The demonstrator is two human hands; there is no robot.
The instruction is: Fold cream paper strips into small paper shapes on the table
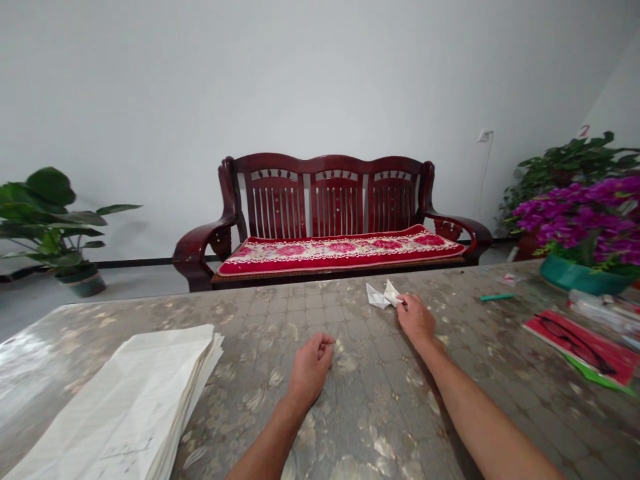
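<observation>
My right hand (417, 319) pinches the corner of a small folded white paper (379, 296) lying on the table, whose glossy patterned cover (360, 347) runs under both hands. My left hand (311, 369) rests on that cover with its fingers curled in, holding nothing. It is nearest the folded paper, a short way from it. At the lower left lies a thick stack of lined white paper sheets (131, 400), with handwriting near its bottom edge. Neither hand touches the stack.
At the right of the table lie a red booklet (583, 347) with black eyeglasses on it, a green pen (497, 297) and plastic packets (600, 313). Purple artificial orchids in a teal pot (583, 275) stand at the far right corner. Beyond the table edge stands a dark wooden bench (330, 200).
</observation>
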